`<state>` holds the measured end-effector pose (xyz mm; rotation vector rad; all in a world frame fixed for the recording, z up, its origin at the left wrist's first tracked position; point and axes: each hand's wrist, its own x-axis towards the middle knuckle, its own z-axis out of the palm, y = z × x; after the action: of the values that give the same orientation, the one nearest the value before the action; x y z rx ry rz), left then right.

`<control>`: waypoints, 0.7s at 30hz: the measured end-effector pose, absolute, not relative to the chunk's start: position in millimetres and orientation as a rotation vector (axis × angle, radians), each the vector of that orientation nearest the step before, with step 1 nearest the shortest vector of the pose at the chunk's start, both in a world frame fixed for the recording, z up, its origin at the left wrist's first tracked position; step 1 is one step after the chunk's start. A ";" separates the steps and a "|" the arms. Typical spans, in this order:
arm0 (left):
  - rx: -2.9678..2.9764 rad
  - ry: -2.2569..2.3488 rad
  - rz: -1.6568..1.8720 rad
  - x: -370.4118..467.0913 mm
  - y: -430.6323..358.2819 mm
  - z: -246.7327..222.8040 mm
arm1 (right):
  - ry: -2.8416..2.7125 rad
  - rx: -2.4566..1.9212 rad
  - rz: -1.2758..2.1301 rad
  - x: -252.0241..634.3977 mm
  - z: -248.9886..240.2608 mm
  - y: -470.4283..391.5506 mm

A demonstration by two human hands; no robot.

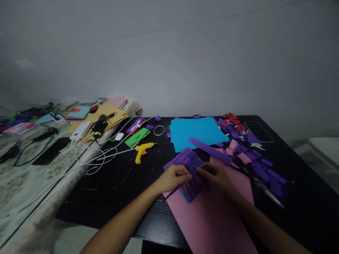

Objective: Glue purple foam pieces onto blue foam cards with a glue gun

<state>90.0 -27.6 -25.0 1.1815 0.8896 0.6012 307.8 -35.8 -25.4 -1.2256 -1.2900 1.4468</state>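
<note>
My left hand (173, 178) has its fingers closed on a thin purple strip (174, 188) that slants down to the left. Opposite it, my right hand (213, 176) pinches something purple, partly hidden by the fingers. Under both hands lies a panel (185, 158) covered with small purple tiles, with a bit of blue at its lower edge. The panel overlaps a long pink sheet (212, 218). Behind my right hand a wide purple strip (210, 151) rests across the pink sheet and blue sheets (197, 132).
A yellow glue gun (143, 151), green strips (137, 137) and a ring (159, 130) lie left of the panel. Purple, pink and red pieces (245, 158) spread over the right side, near scissors (268, 192). White cables (106, 155) cross the left edge of the black table (111, 201).
</note>
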 end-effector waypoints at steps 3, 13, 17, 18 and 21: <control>1.195 0.909 0.611 89.3 -27.3 -22.2 | -1.263 -1.236 1.443 308.4 -27.2 -34.9; 1.220 0.889 0.578 82.1 -22.5 -18.8 | -1.110 -1.261 1.402 308.4 -19.1 -34.3; 1.275 0.882 0.517 68.8 -15.7 -13.9 | -1.067 -1.266 1.344 314.9 -17.7 -30.0; 1.298 0.897 0.515 64.5 -13.1 -12.1 | -1.053 -1.265 1.321 316.9 -18.5 -28.1; 1.316 1.001 0.585 52.5 -4.7 -7.1 | -0.979 -1.255 1.275 321.4 -21.5 -22.9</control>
<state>52.5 -4.7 -7.1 1.3161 1.0008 0.5848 321.4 -22.9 -21.5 -1.2551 -0.9790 1.2755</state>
